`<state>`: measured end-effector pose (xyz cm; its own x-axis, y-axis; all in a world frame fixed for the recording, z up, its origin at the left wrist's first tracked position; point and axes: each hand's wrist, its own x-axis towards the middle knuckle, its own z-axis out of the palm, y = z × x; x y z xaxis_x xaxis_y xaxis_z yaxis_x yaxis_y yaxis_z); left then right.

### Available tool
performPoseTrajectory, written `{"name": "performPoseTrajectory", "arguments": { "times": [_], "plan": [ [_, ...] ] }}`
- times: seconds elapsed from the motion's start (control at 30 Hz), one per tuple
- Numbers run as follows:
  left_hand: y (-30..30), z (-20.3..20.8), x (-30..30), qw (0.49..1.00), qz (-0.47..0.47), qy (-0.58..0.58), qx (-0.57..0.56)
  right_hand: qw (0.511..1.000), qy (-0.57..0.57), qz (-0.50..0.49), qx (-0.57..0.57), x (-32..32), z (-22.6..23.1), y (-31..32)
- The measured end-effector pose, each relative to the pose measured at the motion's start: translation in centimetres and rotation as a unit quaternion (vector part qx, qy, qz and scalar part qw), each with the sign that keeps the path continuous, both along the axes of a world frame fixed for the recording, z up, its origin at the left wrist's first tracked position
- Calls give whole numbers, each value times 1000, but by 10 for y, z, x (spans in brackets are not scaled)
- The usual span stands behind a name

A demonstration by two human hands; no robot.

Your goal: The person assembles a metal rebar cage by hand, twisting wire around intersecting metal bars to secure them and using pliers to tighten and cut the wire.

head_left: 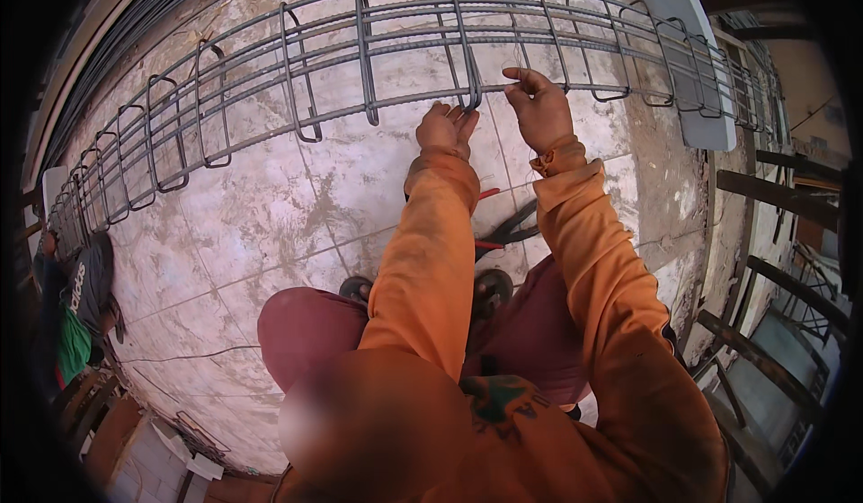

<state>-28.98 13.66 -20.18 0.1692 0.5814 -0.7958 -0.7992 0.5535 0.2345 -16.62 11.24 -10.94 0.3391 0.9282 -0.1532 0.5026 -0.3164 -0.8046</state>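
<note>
A long cage of steel reinforcing bars [404, 46] with rectangular stirrups runs across the far side in front of me. My left hand [445, 132] is at its near lower bar, fingers curled against the bottom corner of a rebar stirrup [466, 62]. Just to the right, my right hand [541, 112] pinches thumb and forefinger together by the same bar, at a thin wire [520, 55] that is hard to make out. Below my hands, a tool with red and black handles [512, 231] lies on the floor, partly hidden by my left sleeve.
Pale slabs [683, 17] support the cage at the right and far left. Loose long bars [117, 62] lie along the upper left. Another person's hand [49, 244] is near the cage's left end, beside dark and green cloth [74, 346]. Dark beams [778, 199] stick out at right.
</note>
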Motion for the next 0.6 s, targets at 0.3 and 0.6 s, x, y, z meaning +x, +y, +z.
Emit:
{"name": "performPoseTrajectory", "arguments": {
  "times": [0.3, 0.6],
  "plan": [
    [5, -15, 13, 1000, -27, -4, 11, 999, 9, 46, 4, 11, -12, 36],
    [7, -20, 22, 1000, -12, 10, 10, 997, -2, 63, -49, 6, -32, 54]
  ]
}}
